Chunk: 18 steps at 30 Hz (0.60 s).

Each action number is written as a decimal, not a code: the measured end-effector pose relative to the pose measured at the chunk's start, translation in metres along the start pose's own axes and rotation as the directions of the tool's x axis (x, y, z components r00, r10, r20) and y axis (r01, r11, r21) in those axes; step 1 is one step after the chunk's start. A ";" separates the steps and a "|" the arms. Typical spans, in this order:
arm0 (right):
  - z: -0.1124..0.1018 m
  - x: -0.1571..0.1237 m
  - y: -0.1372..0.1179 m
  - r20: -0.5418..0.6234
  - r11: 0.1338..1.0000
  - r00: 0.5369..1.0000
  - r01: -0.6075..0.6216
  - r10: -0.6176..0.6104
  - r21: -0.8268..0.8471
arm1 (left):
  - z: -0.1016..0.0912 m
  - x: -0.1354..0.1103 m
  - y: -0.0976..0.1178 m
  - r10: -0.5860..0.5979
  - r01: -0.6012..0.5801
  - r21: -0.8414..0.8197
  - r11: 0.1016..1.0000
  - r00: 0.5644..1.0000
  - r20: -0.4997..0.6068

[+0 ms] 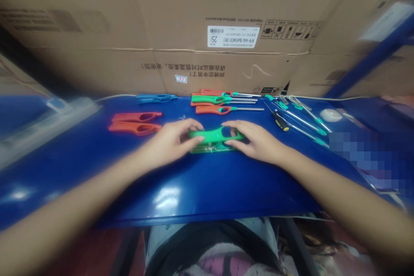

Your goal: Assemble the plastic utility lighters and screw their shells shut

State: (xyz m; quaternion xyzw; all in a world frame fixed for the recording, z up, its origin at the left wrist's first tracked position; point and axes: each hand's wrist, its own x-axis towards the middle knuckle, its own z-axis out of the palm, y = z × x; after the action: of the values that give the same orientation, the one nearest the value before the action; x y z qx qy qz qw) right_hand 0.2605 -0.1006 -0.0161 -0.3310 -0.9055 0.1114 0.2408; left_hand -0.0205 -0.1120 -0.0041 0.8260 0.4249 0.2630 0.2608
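A green plastic lighter handle (213, 135) lies in the middle of the blue table (200, 185), over a second green half beneath it. My left hand (174, 140) grips its left end with curled fingers. My right hand (255, 138) holds its right end, fingers pressed on the top near the trigger opening.
Two red handle shells (136, 122) lie to the left, a blue one (155, 98) behind them. Assembled red and green lighters (223, 101) with metal tubes lie at the back. A black-and-yellow screwdriver (278, 120), several teal-tipped tubes (304, 123) and a white disc (330, 115) sit right. Cardboard boxes (194, 30) stand behind.
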 end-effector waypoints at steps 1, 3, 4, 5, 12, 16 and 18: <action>0.000 0.000 0.000 0.007 1.000 1.000 0.004 -0.004 -0.018 | -0.001 0.000 0.000 0.061 -0.061 0.064 0.996 0.998 0.006; 0.000 0.001 0.000 0.025 0.999 1.000 0.019 -0.018 -0.045 | -0.003 0.000 0.000 0.159 -0.167 0.179 0.970 0.986 0.059; 0.001 0.001 0.000 0.036 0.998 0.999 0.031 -0.029 -0.051 | -0.004 0.000 0.001 0.182 -0.198 0.212 0.957 0.979 0.093; 0.001 0.002 0.000 0.047 0.998 0.998 0.042 -0.040 -0.051 | -0.005 0.000 0.001 0.190 -0.214 0.232 0.949 0.974 0.123; 0.006 0.001 0.002 0.126 0.999 0.991 0.048 -0.046 -0.012 | -0.005 -0.002 0.003 0.130 -0.199 0.341 0.919 0.968 0.214; 0.010 0.001 0.004 0.143 0.998 0.988 0.058 -0.056 -0.011 | -0.004 -0.002 0.003 0.109 -0.188 0.358 0.915 0.967 0.229; 0.011 0.002 0.004 0.146 0.998 0.988 0.056 -0.053 -0.012 | -0.004 -0.002 0.003 0.115 -0.194 0.359 0.913 0.967 0.228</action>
State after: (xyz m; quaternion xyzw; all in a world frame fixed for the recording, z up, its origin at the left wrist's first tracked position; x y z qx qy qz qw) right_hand 0.2562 -0.0970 -0.0260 -0.2991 -0.9303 0.1211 0.1745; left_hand -0.0228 -0.1142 0.0001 0.9142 0.3720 0.1109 0.1165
